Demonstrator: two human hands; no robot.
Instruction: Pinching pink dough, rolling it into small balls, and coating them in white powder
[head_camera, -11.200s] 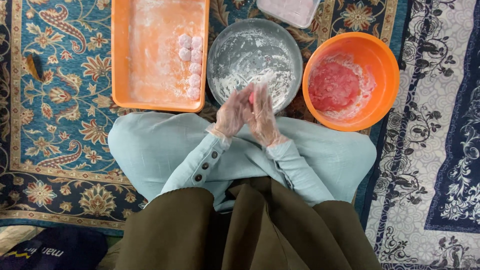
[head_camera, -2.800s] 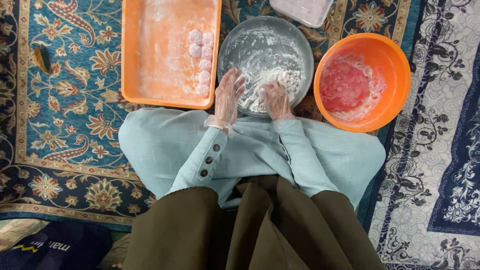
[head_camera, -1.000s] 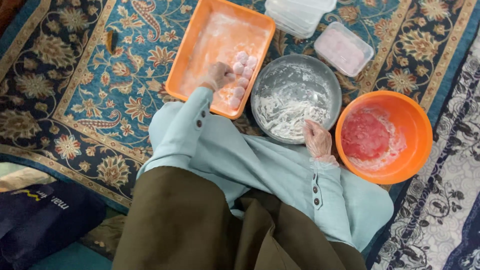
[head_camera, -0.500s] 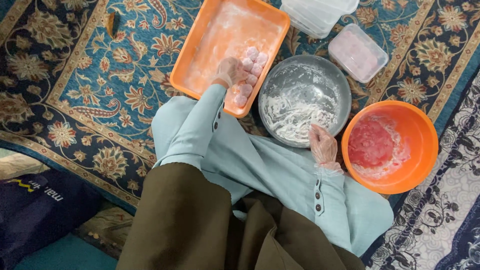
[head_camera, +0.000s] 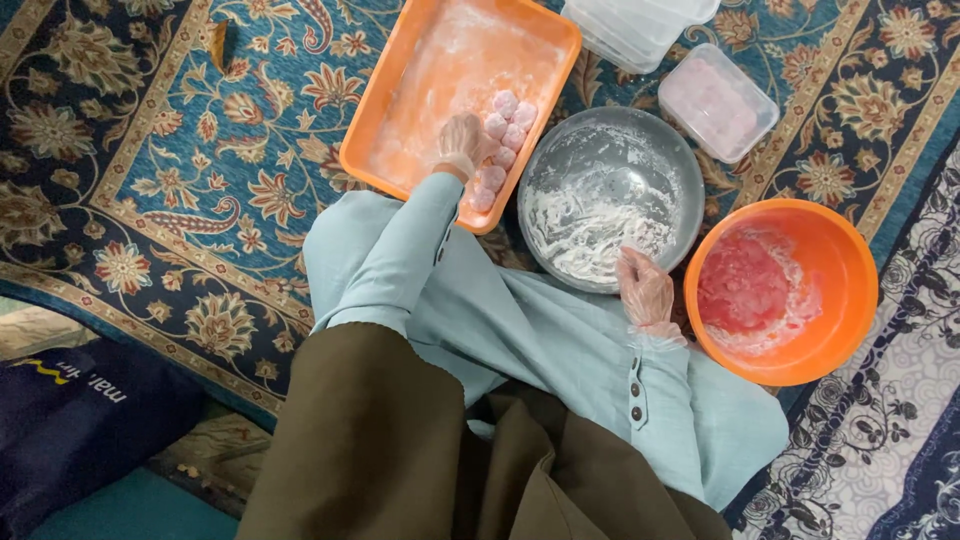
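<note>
Down on the patterned blue floor carpet, seen from my head camera, my left hand in its thin clear glove rests in the flour-dusted orange rectangular plastic tray, fingers loosely curled over the near end of a row of small pale pink dough balls; whether it is gripping one I cannot tell. About seven balls lie along the tray's right edge, so that much looks shaped and coated. My right hand, gloved too, sits at the near rim of the round grey metal bowl of white flour, fingers slack and holding nothing. Right of it, the round orange plastic bowl holds a good deal of pink dough, so I judge plenty remains to be rolled. Toward the carpet's far edge stand a clear lidded rectangular plastic box with pink pieces inside and a stack of empty clear plastic containers. At the near left corner lies a dark blue bag with pale lettering.
</note>
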